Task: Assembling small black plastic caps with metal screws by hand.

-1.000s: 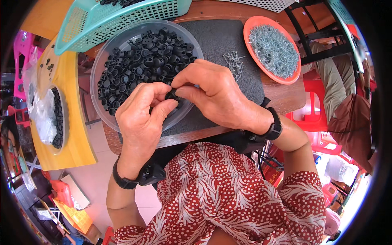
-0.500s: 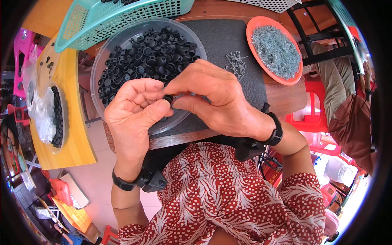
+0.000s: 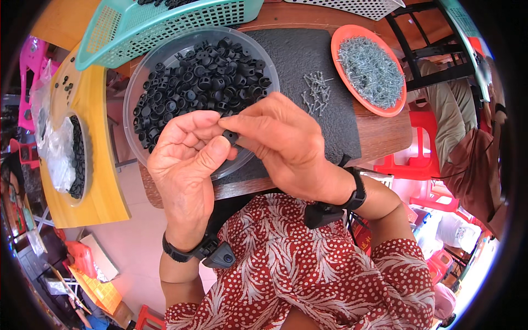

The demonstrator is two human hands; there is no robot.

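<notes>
A small round black plastic part (image 3: 230, 136) with a hole in it is pinched between the thumb and fingers of my left hand (image 3: 190, 157). My right hand (image 3: 289, 146) meets it from the right, its thumb and forefinger closed at the part; whether a screw is between them is hidden. Both hands are above the near rim of a clear round tub (image 3: 130, 110) heaped with black plastic parts (image 3: 203, 82). Right of the tub, a small pile of silver screws (image 3: 317, 92) lies on a dark mat (image 3: 289, 55).
An orange plate (image 3: 336, 55) full of screws (image 3: 371, 71) stands at the right of the table. Behind the tub is a teal basket (image 3: 181, 27). A yellow table (image 3: 102, 187) at the left bears another tub of black parts (image 3: 78, 165). Red stools (image 3: 423, 148) and a seated person are at the right.
Both hands have shifted slightly, the right one a little lower and leftward. The black part has turned, so its holed face now shows between my fingers.
</notes>
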